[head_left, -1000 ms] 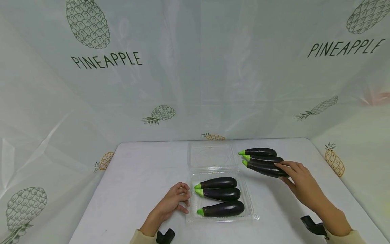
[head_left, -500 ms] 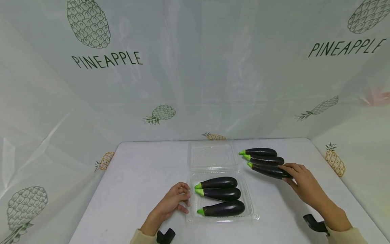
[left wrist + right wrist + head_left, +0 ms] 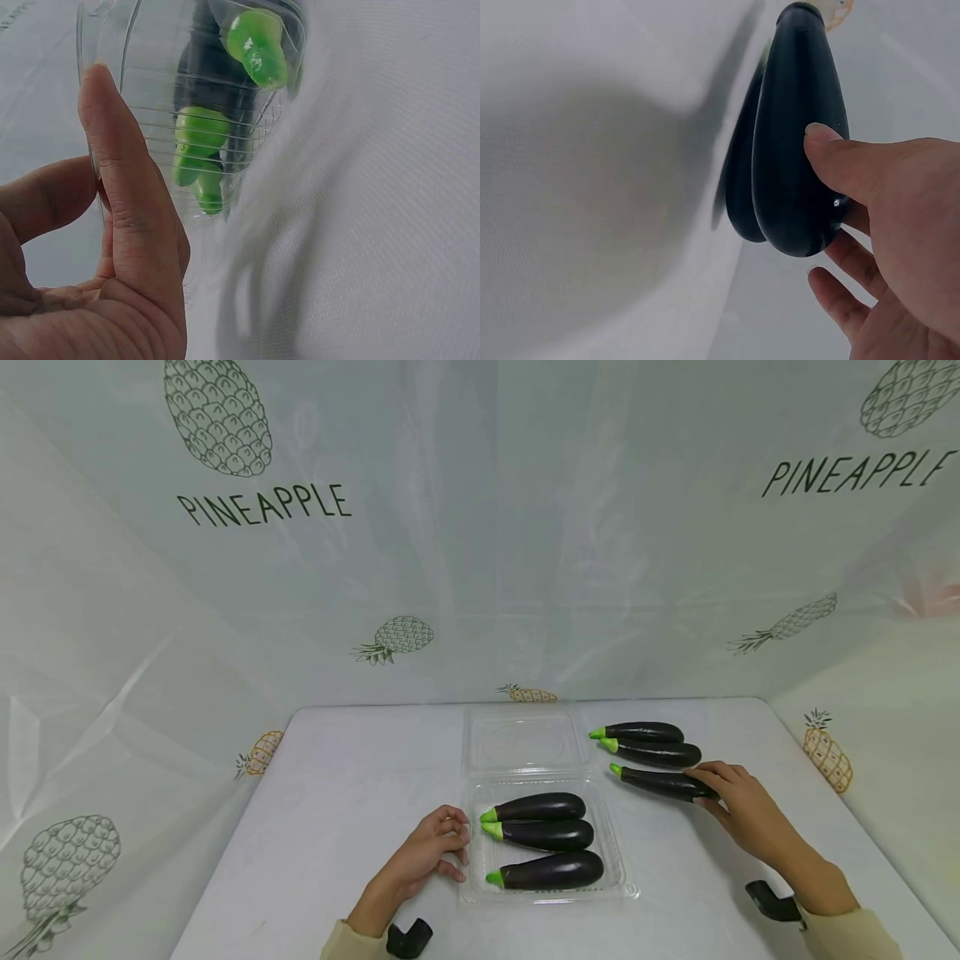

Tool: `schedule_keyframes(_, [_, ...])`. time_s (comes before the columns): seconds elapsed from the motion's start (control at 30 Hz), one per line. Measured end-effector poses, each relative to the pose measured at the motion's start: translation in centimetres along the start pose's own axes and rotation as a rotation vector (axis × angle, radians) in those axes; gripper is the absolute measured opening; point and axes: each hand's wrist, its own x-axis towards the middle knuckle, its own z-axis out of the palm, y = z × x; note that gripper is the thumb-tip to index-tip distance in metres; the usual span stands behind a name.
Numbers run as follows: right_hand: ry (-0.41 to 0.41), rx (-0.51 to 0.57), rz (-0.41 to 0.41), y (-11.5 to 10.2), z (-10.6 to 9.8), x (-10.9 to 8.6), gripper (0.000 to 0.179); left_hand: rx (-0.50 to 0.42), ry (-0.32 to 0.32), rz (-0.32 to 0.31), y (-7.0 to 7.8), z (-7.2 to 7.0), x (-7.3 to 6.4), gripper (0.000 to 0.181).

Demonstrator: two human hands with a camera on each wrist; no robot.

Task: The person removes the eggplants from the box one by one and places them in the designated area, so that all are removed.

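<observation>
My right hand (image 3: 746,806) grips a dark purple eggplant (image 3: 663,783) by its thick end. In the right wrist view the thumb lies on one side of this eggplant (image 3: 799,127) and fingers are partly hidden behind it. Its green stem end points left. Two more eggplants (image 3: 648,752) lie just behind it. My left hand (image 3: 423,856), fingers relaxed, rests at the left rim of a clear plastic clamshell container (image 3: 618,881). Up close, a fingertip and the thumb (image 3: 120,172) touch that rim. Three eggplants (image 3: 551,870) lie inside, green ends toward the left hand.
The container's lid (image 3: 525,739) is folded back flat toward the far edge of the white table (image 3: 360,760). A pineapple-printed sheet (image 3: 480,568) hangs behind the table and at both sides. A black wrist mount (image 3: 772,902) sits by the right forearm.
The gripped eggplant has shifted slightly right and toward me, away from the two behind it, leaving a gap. My left hand and the container hold still.
</observation>
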Motion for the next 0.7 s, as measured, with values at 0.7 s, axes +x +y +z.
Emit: schedule_keyframes(0.7, [-0.045,-0.043,-0.001,1.5,0.9,-0.2,0.055,-0.005,-0.001,-0.006,0.0,0.0,0.0,0.024])
